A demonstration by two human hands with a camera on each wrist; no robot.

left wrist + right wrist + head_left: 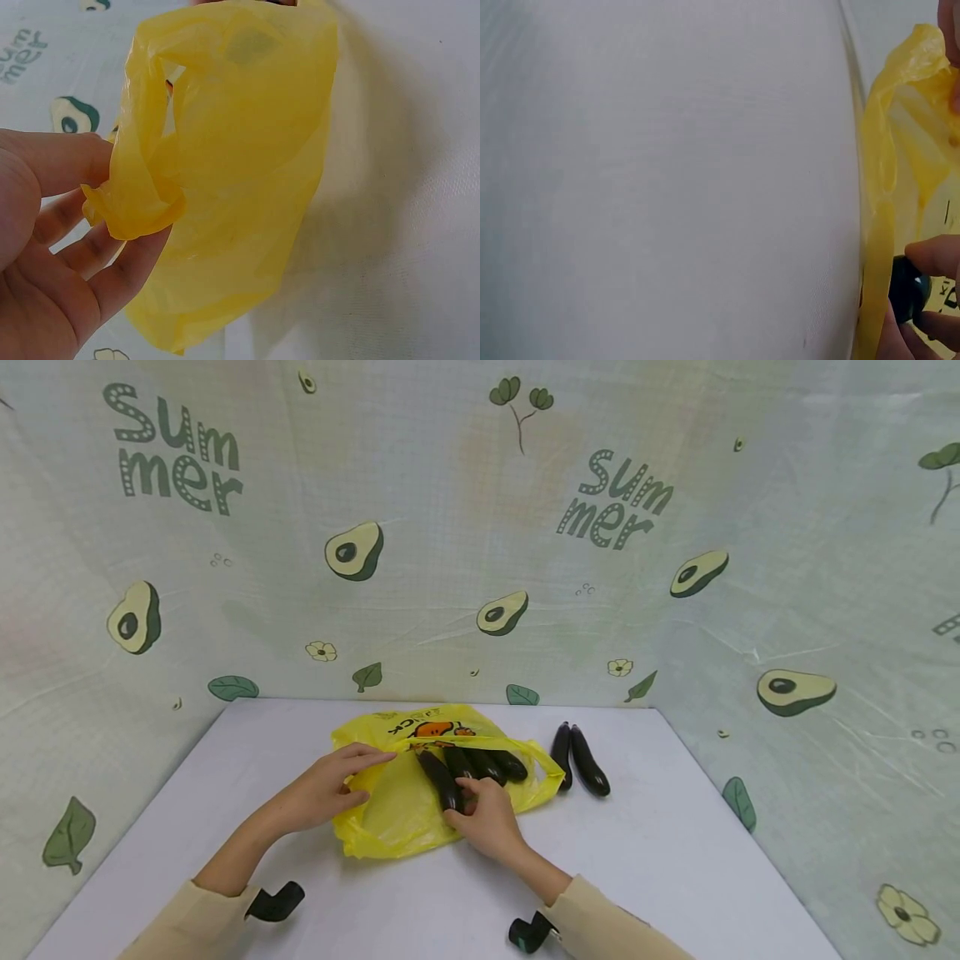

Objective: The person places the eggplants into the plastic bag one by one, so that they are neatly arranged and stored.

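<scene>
One eggplant (441, 783) lies between the hands, in the mouth of a yellow bag (393, 814), right beside the right hand (487, 818). Three more eggplants (484, 766) sit farther right inside, their far ends hidden under the bag's upper sheet; a loose pair (590, 764) rests on the white table (660, 860). The right hand pinches the first eggplant — the left hand (326, 787) spreads thumb and fingers about the bag's left edge, though whether they grip I cannot tell.

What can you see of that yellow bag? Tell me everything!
The yellow bag is thin, crinkled and somewhat see-through, apparently plastic, with black lettering and an orange cartoon printed on it. It lies on the white table, its mouth gaping at the near side, a loop handle at the right. Dark eggplants show inside it; the right hand pinches one at the mouth. The left hand touches the edge on its own side.
</scene>
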